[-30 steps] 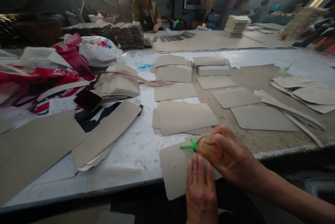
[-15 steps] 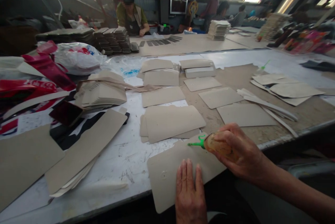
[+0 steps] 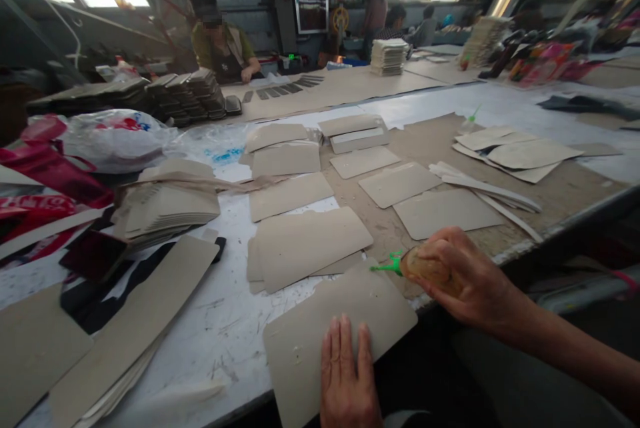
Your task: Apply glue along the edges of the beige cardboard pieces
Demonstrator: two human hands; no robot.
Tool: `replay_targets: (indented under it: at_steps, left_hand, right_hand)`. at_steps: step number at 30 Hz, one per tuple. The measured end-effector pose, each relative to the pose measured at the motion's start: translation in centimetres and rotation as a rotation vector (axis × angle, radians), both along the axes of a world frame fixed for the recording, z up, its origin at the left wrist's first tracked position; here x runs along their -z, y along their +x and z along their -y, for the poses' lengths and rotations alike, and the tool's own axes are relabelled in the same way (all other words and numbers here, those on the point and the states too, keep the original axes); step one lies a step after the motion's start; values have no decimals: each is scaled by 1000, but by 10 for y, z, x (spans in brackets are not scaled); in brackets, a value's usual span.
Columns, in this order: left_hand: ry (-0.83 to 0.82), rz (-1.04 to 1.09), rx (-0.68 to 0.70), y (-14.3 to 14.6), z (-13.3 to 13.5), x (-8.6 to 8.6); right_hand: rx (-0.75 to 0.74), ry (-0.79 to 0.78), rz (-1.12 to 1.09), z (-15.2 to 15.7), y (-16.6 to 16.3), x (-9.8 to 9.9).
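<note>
A grey card panel with rounded corners (image 3: 310, 328) lies at the near edge of the table, partly overhanging it. My left hand (image 3: 347, 381) rests flat on its near side, fingers stretched out together. My right hand (image 3: 467, 278) is wrapped round a small amber glue bottle (image 3: 425, 268). The bottle's green nozzle (image 3: 385, 267) points left, just above the far right part of the panel.
More grey panels (image 3: 307, 238) lie spread over the white table (image 3: 240, 308), with a stack (image 3: 170, 208) and long boards (image 3: 130, 321) at the left. Red and white bags (image 3: 110, 141) sit far left. A person works at the far end, and others sit beyond.
The view has swung, so everything sits further left and lower in the picture. The bottle's nozzle has travelled from the panel's far left area toward its far right part. My left hand stays flat on the panel.
</note>
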State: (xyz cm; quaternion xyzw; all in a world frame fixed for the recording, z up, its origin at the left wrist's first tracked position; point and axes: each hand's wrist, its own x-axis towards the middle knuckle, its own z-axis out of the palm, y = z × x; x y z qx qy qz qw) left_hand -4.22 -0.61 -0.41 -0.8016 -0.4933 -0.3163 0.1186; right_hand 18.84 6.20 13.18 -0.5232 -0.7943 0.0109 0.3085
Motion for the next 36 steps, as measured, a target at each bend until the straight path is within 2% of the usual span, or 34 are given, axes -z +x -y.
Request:
replay_targets:
  at_steps: [8, 14, 19, 24, 31, 36]
  left_hand:
    - [-19, 15, 2, 1, 1, -1]
    - [15, 138, -65, 12, 1, -6]
    - [28, 163, -86, 15, 1, -7]
    - [48, 121, -63, 11, 0, -12]
    - [88, 124, -60, 8, -4, -16]
    - [52, 59, -16, 4, -3, -9]
  right_hand:
    - [35, -16, -71, 3, -5, -1]
    - [-68, -63, -149, -2, -37, 3]
    - [-167, -88, -180, -7, -67, 3]
    - [-199, -115, -184, -10, -85, 3]
    - [-224, -141, -189, -11, -93, 4]
    - [-191, -113, -121, -11, -76, -1]
